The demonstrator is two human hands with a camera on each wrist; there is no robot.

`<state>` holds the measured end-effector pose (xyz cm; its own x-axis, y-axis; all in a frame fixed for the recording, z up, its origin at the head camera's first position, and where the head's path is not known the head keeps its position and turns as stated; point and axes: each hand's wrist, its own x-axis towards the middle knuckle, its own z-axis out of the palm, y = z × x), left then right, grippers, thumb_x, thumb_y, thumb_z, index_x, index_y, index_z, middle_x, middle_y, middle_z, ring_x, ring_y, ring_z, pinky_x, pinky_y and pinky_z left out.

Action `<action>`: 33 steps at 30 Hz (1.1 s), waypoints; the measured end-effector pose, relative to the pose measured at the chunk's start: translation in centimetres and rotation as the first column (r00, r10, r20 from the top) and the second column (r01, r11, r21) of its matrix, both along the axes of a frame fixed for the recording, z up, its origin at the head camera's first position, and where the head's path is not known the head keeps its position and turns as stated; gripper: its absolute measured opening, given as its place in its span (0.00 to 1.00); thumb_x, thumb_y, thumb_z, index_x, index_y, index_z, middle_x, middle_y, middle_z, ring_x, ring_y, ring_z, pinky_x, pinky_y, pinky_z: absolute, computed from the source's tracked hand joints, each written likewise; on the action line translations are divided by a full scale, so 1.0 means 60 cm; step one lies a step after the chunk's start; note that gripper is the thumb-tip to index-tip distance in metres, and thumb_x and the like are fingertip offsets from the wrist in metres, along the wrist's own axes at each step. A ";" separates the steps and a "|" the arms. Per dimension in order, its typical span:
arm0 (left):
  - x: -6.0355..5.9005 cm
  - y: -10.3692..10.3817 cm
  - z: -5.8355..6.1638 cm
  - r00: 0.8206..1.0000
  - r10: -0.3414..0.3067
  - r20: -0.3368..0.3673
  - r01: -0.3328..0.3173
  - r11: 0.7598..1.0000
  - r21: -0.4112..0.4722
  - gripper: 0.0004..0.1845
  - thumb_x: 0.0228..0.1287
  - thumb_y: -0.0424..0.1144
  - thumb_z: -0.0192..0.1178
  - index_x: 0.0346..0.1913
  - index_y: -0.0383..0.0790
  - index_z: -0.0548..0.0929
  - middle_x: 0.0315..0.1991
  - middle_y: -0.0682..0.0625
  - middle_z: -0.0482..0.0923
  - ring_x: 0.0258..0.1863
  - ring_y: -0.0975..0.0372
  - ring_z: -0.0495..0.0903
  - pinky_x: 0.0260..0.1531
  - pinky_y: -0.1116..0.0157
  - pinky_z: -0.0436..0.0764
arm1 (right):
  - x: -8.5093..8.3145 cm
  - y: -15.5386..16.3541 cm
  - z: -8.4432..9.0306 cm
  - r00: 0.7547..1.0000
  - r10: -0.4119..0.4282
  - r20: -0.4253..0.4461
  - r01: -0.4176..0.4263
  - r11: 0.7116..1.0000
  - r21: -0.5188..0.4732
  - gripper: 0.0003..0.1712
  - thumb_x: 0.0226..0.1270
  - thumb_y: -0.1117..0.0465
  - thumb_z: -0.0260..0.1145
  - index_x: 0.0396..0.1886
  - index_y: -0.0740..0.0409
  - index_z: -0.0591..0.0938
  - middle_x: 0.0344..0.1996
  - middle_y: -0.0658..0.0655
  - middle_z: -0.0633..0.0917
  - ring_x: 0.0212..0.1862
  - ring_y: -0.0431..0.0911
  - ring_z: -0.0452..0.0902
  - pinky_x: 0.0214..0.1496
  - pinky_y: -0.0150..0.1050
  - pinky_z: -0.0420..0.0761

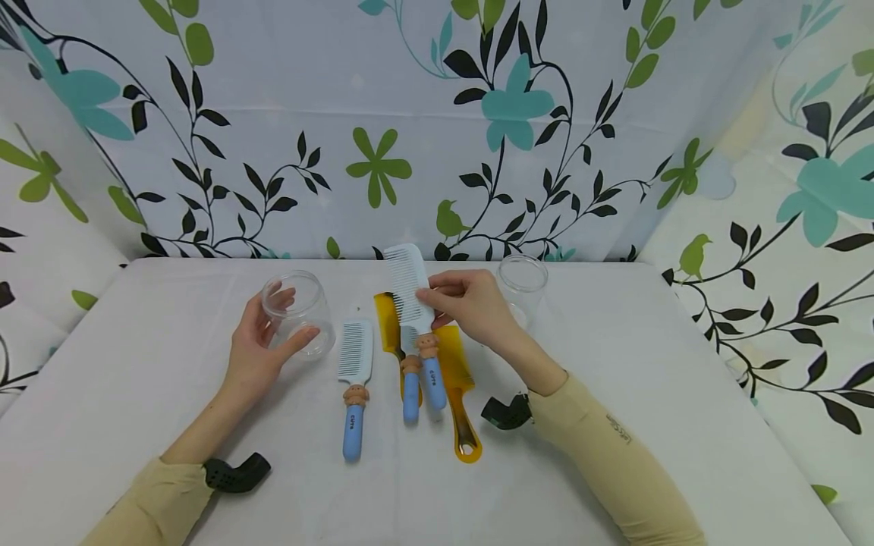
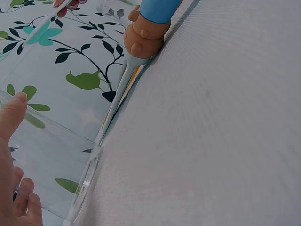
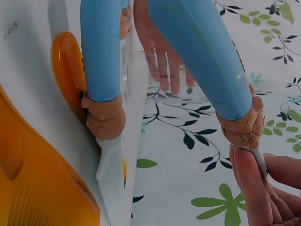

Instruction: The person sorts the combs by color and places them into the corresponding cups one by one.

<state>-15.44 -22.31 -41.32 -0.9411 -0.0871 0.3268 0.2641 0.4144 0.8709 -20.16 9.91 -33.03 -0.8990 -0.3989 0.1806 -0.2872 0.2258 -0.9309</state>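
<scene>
My left hand holds a clear jar around its side, thumb at the front and fingers behind. The left wrist view shows the jar's wall with its base edge by the tabletop. My right hand pinches a pale blue comb by its toothed part. In the right wrist view its blue handle points away from the fingertips, above the other combs. Beneath it lie a second blue-handled comb and two amber combs, one left and one right.
A third blue-handled comb lies on the white table between the left hand and the pile. Behind the right hand stands another clear jar. A patterned cloth hangs along the table's back edge.
</scene>
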 end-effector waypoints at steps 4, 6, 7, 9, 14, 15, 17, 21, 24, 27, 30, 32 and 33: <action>0.000 0.000 0.001 1.000 0.006 0.009 -0.006 1.000 -0.002 0.45 0.62 0.35 0.70 0.77 0.46 0.56 0.73 0.45 0.67 0.74 0.54 0.63 0.74 0.63 0.62 | -0.001 -0.004 0.001 1.000 0.000 -0.011 0.000 1.000 -0.007 0.13 0.68 0.61 0.69 0.47 0.65 0.86 0.36 0.61 0.90 0.28 0.49 0.88 0.36 0.42 0.90; 0.000 0.001 0.001 1.000 0.007 0.010 -0.007 1.000 -0.001 0.45 0.62 0.35 0.70 0.77 0.46 0.56 0.73 0.45 0.67 0.74 0.55 0.63 0.74 0.64 0.62 | -0.002 -0.006 0.001 1.000 -0.001 -0.016 0.000 1.000 -0.013 0.12 0.68 0.61 0.69 0.47 0.64 0.86 0.36 0.61 0.90 0.29 0.50 0.88 0.36 0.43 0.90; 0.001 0.001 0.001 1.000 0.006 0.008 -0.006 1.000 -0.001 0.45 0.62 0.35 0.70 0.77 0.45 0.56 0.73 0.45 0.67 0.74 0.54 0.63 0.74 0.63 0.62 | -0.002 -0.006 0.002 1.000 0.000 -0.018 -0.001 1.000 -0.015 0.13 0.68 0.61 0.68 0.47 0.64 0.86 0.36 0.61 0.90 0.29 0.50 0.88 0.36 0.43 0.90; 0.001 0.001 0.002 1.000 0.006 0.006 -0.006 1.000 0.001 0.45 0.62 0.35 0.70 0.77 0.45 0.56 0.72 0.45 0.67 0.74 0.54 0.63 0.74 0.64 0.62 | -0.003 -0.008 0.002 1.000 0.001 -0.019 -0.002 1.000 -0.023 0.12 0.68 0.62 0.68 0.47 0.64 0.86 0.36 0.61 0.90 0.29 0.50 0.88 0.36 0.43 0.90; 0.002 0.001 0.002 1.000 0.002 0.001 -0.002 1.000 0.001 0.45 0.62 0.35 0.70 0.77 0.45 0.56 0.72 0.45 0.67 0.74 0.53 0.63 0.74 0.64 0.62 | -0.004 -0.012 0.004 1.000 0.003 -0.018 -0.004 0.999 -0.034 0.12 0.68 0.61 0.69 0.47 0.64 0.86 0.36 0.60 0.90 0.29 0.50 0.88 0.37 0.42 0.90; 0.002 0.000 0.002 1.000 0.000 0.000 0.000 1.000 0.002 0.45 0.62 0.35 0.70 0.77 0.45 0.56 0.72 0.44 0.67 0.74 0.53 0.63 0.74 0.64 0.62 | -0.003 -0.013 0.005 1.000 0.005 -0.019 -0.006 0.999 -0.037 0.12 0.68 0.61 0.69 0.47 0.64 0.86 0.36 0.61 0.90 0.29 0.50 0.88 0.37 0.42 0.90; 0.001 0.000 0.001 1.000 -0.002 -0.002 0.002 1.000 0.002 0.45 0.62 0.35 0.70 0.77 0.45 0.56 0.72 0.44 0.67 0.74 0.55 0.63 0.74 0.66 0.62 | -0.002 -0.013 0.006 1.000 0.010 -0.023 -0.011 0.999 -0.045 0.12 0.68 0.61 0.69 0.46 0.63 0.86 0.35 0.61 0.90 0.29 0.50 0.88 0.37 0.43 0.90; -0.001 -0.002 -0.002 1.000 -0.004 -0.005 0.004 1.000 0.003 0.44 0.62 0.35 0.70 0.77 0.45 0.57 0.71 0.43 0.68 0.73 0.58 0.63 0.73 0.71 0.61 | -0.003 -0.015 0.006 0.999 0.014 -0.035 -0.016 0.998 -0.059 0.12 0.68 0.60 0.69 0.46 0.63 0.87 0.35 0.61 0.89 0.28 0.51 0.88 0.37 0.43 0.90; -0.002 -0.002 -0.004 1.000 -0.005 -0.009 0.005 1.000 0.000 0.44 0.62 0.35 0.70 0.77 0.46 0.57 0.71 0.43 0.68 0.74 0.57 0.63 0.73 0.72 0.61 | -0.003 -0.018 0.008 1.000 0.002 -0.031 -0.004 0.998 -0.061 0.13 0.68 0.59 0.69 0.46 0.63 0.86 0.35 0.60 0.89 0.28 0.50 0.88 0.37 0.43 0.90; -0.001 -0.001 -0.003 1.000 -0.008 -0.010 0.008 1.000 0.008 0.45 0.61 0.34 0.70 0.77 0.47 0.57 0.71 0.43 0.68 0.74 0.54 0.62 0.74 0.69 0.61 | -0.003 -0.023 0.011 1.000 -0.007 -0.027 0.005 0.998 -0.069 0.13 0.68 0.59 0.69 0.47 0.63 0.86 0.35 0.60 0.90 0.28 0.50 0.88 0.37 0.43 0.90; 0.000 0.000 -0.001 1.000 -0.011 -0.011 0.011 1.000 0.017 0.45 0.61 0.33 0.70 0.77 0.47 0.57 0.72 0.43 0.67 0.74 0.52 0.62 0.75 0.66 0.61 | -0.003 -0.028 0.014 0.999 -0.012 -0.032 0.010 0.997 -0.073 0.14 0.68 0.59 0.69 0.47 0.63 0.86 0.35 0.59 0.90 0.28 0.50 0.88 0.39 0.43 0.90; 0.001 0.000 0.000 1.000 -0.012 -0.009 0.012 1.000 0.020 0.46 0.61 0.33 0.70 0.77 0.46 0.56 0.72 0.43 0.67 0.74 0.52 0.62 0.75 0.65 0.61 | -0.002 -0.031 0.016 0.999 -0.016 -0.035 0.013 0.997 -0.075 0.14 0.68 0.59 0.69 0.47 0.63 0.86 0.35 0.59 0.90 0.28 0.50 0.88 0.41 0.42 0.89; 0.001 -0.001 -0.001 1.000 -0.013 -0.008 0.013 1.000 0.021 0.45 0.61 0.33 0.70 0.77 0.46 0.56 0.72 0.43 0.67 0.74 0.52 0.62 0.75 0.65 0.61 | -0.002 -0.033 0.017 0.999 -0.019 -0.035 0.016 0.997 -0.077 0.14 0.68 0.58 0.69 0.47 0.63 0.86 0.35 0.59 0.90 0.28 0.50 0.88 0.41 0.42 0.89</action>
<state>-15.41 -22.35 -41.36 -0.9397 -0.0821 0.3320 0.2758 0.3922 0.8775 -20.30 7.94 -32.01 -0.8983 -0.3668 0.2419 -0.3171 0.1598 -0.9348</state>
